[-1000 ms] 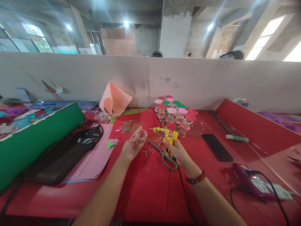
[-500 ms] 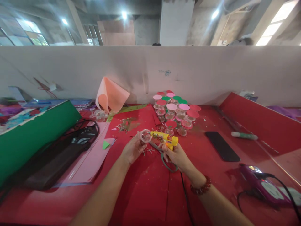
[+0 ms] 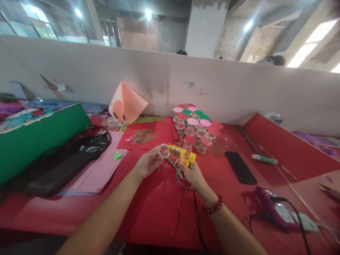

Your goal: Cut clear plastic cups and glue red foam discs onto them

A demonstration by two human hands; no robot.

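My left hand pinches a small clear plastic cup, its round face turned toward me. My right hand is wrapped round a yellow hot glue gun with a small orange light glowing on it. The gun's nozzle points left and meets the cup's rim, though whether they touch I cannot tell. Under the right hand lies a pair of scissors with grey-green handles, partly hidden. Just beyond the hands stand stacked clear cups topped with pink, red and green paper discs.
On the right lie a black phone, a green-white tube and a purple power box with cables. At left are a black case, pink paper sheets and a green board. A white partition runs behind.
The camera view has tilted and shifted a little. Both hands keep the cup and glue gun close together, with hardly any movement between them.
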